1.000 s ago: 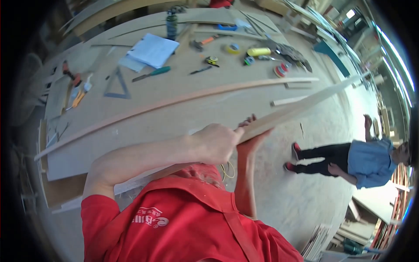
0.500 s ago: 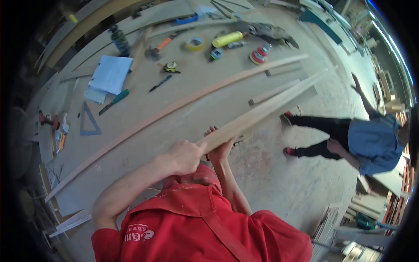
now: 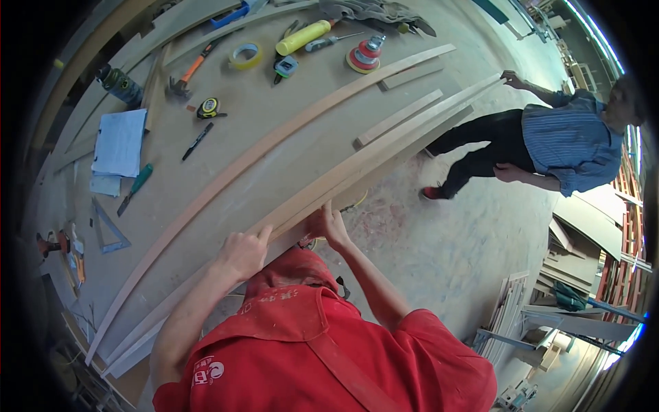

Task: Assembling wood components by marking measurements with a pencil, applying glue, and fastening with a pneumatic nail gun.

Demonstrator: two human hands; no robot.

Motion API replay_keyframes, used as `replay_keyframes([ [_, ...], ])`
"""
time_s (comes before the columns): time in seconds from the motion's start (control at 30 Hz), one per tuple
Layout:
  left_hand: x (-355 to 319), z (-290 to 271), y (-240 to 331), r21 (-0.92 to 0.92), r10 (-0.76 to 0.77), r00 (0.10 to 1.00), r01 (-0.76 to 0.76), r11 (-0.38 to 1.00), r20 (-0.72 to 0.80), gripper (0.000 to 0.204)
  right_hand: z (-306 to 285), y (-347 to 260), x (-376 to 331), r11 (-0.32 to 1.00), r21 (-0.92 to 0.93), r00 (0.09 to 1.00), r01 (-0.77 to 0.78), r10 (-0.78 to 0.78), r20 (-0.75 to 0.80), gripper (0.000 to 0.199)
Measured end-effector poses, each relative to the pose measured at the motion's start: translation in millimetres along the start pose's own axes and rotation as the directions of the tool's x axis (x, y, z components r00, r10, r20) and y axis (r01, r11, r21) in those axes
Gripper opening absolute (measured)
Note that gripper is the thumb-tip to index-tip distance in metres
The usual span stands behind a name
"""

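Observation:
A long, pale wooden board (image 3: pixel 357 168) runs diagonally from my hands toward the far right, along the edge of the worktable (image 3: pixel 226 147). My left hand (image 3: pixel 244 255) is closed on its near end, fingers curled at the left side. My right hand (image 3: pixel 332 225) grips the right edge a little farther along, thumb up against the wood and the other fingers partly hidden below. At the far tip, a co-worker's hand (image 3: pixel 511 79) touches the board. Left of the board, a long narrow wood strip (image 3: pixel 226 180) lies on the table.
Two short wood pieces (image 3: pixel 398 118) lie near the strip's far end. Farther back are a hammer (image 3: pixel 189 75), tape measure (image 3: pixel 208 108), tape roll (image 3: pixel 245 56), and red sander (image 3: pixel 365 56). A co-worker (image 3: pixel 563 147) stands at right. Stacked boards (image 3: pixel 504 312) sit lower right.
The board's near end has come down and left with both my hands. My right hand's fingers have closed in at its edge. The co-worker's raised hand has come to the far tip.

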State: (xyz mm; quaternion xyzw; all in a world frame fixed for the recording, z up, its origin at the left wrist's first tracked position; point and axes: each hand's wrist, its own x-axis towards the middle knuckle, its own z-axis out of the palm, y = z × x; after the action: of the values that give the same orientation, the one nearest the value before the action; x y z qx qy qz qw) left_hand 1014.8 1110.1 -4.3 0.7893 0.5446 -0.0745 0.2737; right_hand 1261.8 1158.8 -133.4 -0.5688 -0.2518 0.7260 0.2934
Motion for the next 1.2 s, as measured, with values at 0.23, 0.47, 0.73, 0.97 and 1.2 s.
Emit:
replay_keyframes([
  [0.23,-1.2,21.8,-3.7,-0.175,-0.079,0.943,0.023,0.984,-0.323,0.060,-68.3,-217.7,-25.2,0.611,-0.621,0.795,0.491,-0.606,0.032,0.041],
  [0.47,18.5,19.9,-26.2,-0.271,-0.188,0.926,0.099,0.958,-0.328,0.057,-183.6,-358.8,210.1,0.508,-0.787,0.789,0.350,-0.613,-0.045,0.030],
  [0.73,68.2,19.3,-38.7,-0.194,-0.210,0.920,0.151,0.969,-0.331,0.058,-209.6,-378.8,370.8,-0.244,-0.969,0.745,0.033,-0.640,0.187,0.028],
  [0.97,92.1,9.9,-51.5,-0.198,-0.237,0.910,0.177,0.964,-0.341,0.053,-211.5,-425.6,415.1,-0.269,-0.961,0.813,0.066,-0.544,0.209,0.024],
  [1.2,119.6,13.1,-50.8,-0.206,-0.236,0.900,0.169,0.964,-0.366,0.049,-228.9,-452.3,456.9,0.078,-0.974,0.750,-0.211,-0.626,-0.212,0.035],
])
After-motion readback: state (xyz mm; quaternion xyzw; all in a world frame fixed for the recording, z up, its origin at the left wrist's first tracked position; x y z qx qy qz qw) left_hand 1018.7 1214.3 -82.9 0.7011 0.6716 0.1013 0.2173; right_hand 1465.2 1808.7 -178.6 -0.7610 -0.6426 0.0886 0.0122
